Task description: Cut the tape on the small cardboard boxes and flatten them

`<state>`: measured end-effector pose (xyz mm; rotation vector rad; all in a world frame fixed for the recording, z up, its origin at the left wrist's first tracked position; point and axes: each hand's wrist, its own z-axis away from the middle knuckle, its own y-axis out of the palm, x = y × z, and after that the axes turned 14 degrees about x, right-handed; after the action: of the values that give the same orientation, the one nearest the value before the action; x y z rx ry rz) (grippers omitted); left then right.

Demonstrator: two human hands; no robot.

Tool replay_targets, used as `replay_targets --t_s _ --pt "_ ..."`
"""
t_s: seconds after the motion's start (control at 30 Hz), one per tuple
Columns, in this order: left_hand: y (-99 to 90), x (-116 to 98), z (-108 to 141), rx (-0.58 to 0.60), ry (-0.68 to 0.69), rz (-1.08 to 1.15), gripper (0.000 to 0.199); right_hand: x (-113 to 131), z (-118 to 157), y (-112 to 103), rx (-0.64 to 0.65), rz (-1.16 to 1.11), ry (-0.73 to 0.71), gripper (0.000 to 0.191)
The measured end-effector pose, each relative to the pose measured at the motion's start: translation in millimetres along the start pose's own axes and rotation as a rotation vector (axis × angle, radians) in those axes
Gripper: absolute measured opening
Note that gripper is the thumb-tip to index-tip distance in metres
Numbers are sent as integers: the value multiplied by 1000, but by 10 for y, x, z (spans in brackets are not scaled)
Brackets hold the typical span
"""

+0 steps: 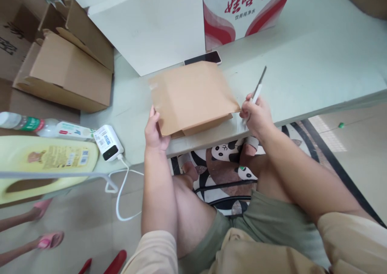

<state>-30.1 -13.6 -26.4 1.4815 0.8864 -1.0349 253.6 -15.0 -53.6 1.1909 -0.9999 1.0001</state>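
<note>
Partner: What have you got on the feed from there?

Me: From the head camera I see my left hand (155, 131) grasping the brown cardboard box (193, 96) by its near left corner, thumb and fingers curled over the edge. The box is tilted above the near edge of the bench (317, 56), its broad plain side facing me and a flap hanging out below.

Partner: And the right?

Me: My right hand (256, 115) is closed around a knife-like tool (256, 92) with a white handle, its thin dark blade pointing up and away. The fingers sit just beside the box's right corner; I can't tell whether they touch it.

Partner: What's around you?

Me: A phone (208, 57) lies just behind the box, partly covered by it. Beyond that I have a large white box (157, 24) and, to its right, a red-and-white carton (242, 16). Off to the left, a white device (108, 142) lies near a clear bottle (48, 127) and a yellow jug (51, 157), both on their sides, with open cartons (65, 70) behind them.
</note>
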Motion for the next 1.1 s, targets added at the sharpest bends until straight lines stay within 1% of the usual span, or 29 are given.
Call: replay_targets --t_s 0.1,0.23,0.3,0.37,0.43,0.5,0.57,0.67,0.73,0.8,0.87,1.0,1.1 --pt "1 27 6 6 -19 -41 50 58 33 24 -15 -90 88 29" --pt "-40 69 -34 -47 19 -76 50 94 82 67 -24 -80 245 22" --pt "-63 76 -52 -63 24 -76 47 103 109 99 -8 -76 302 29" --pt "-84 80 -61 -74 0 -63 46 110 136 131 61 -69 322 40" --pt "-100 88 -62 -84 -42 -41 48 111 157 157 151 -46 283 50" --pt "-112 103 -62 -98 -73 -25 49 103 169 167 221 -17 210 53" --pt "-117 118 -61 -103 -86 -22 47 81 173 154 270 27 182 42" --pt "-110 131 -59 -70 -78 -45 44 23 166 95 356 146 196 16" --pt "-102 134 -59 -44 -65 -70 44 -24 155 44 399 247 175 16" --pt "-101 139 -63 -49 -46 -95 44 -61 143 2 400 319 130 17" --pt "-111 152 -73 -85 -23 -123 46 -72 133 -18 366 359 84 19" --pt "-155 194 -106 -207 23 -185 44 -13 133 2 295 443 11 32" --pt "-183 219 -130 -312 51 -282 36 40 149 28 247 503 10 29"
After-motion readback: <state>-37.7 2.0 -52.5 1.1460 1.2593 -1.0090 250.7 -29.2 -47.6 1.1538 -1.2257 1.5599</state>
